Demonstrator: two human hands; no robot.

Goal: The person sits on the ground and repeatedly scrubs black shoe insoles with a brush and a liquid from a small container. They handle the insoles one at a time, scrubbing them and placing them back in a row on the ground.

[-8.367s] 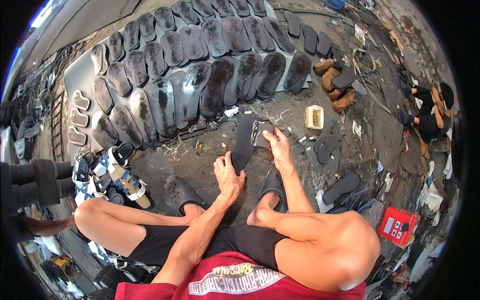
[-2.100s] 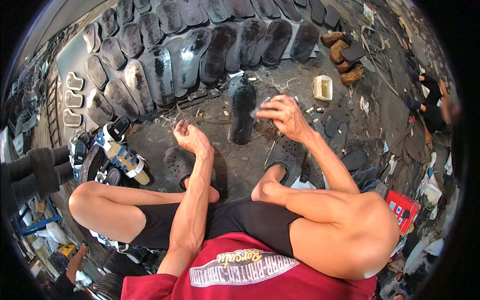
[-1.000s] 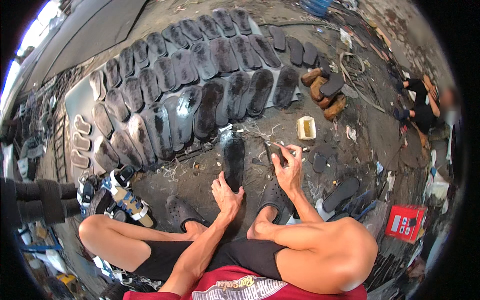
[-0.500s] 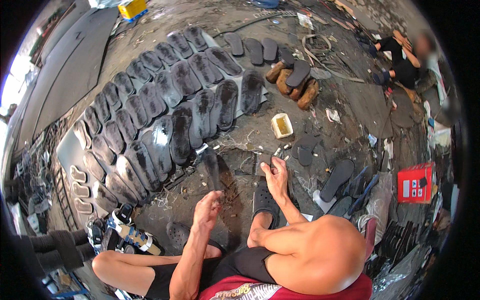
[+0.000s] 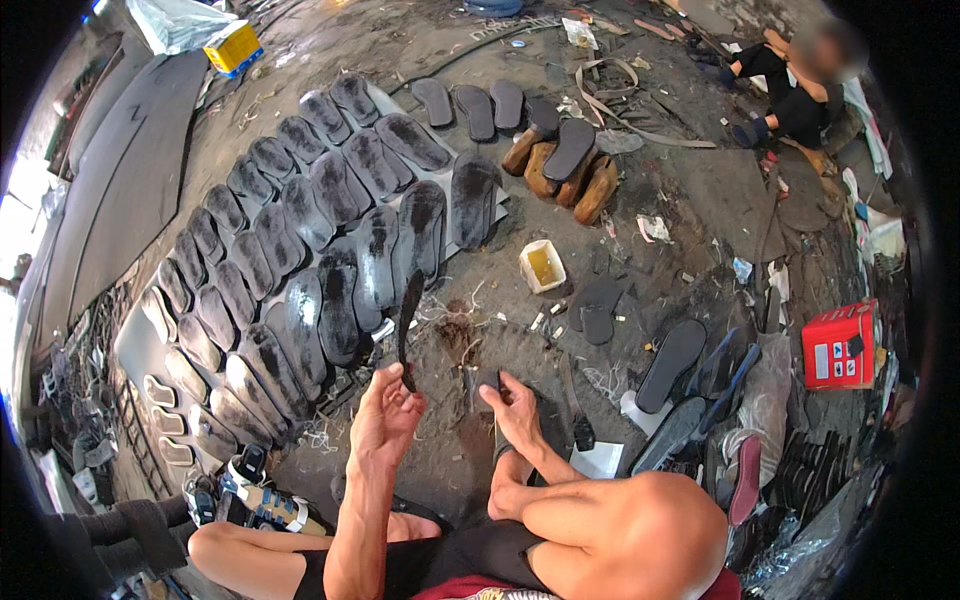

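Observation:
My left hand (image 5: 388, 412) is closed on a thin dark sole (image 5: 408, 315), which stands up from my fingers nearly edge-on. My right hand (image 5: 516, 410) hovers above my right foot, thumb and fingers pinched on a small dark piece (image 5: 499, 380) whose kind I cannot make out. Beyond my left hand lie rows of dark shoe soles (image 5: 345, 190), several with shiny wet-looking tops. A white square tub (image 5: 542, 268) holding something yellowish stands ahead of my right hand. To the right of that hand, a narrow tool with a black end (image 5: 583, 432) lies on the ground.
Brown foot-shaped blocks (image 5: 568, 180) carry dark soles at the far middle. On the right are loose soles (image 5: 672, 365), sandals (image 5: 690, 425) and a red box (image 5: 838, 348). A strapped sandal (image 5: 265, 495) is by my left knee. Another person (image 5: 790, 95) sits at the far right.
My left hand has risen and moved left, and the sole in it has turned edge-on. My right hand has drawn back and left. The view has shifted slightly.

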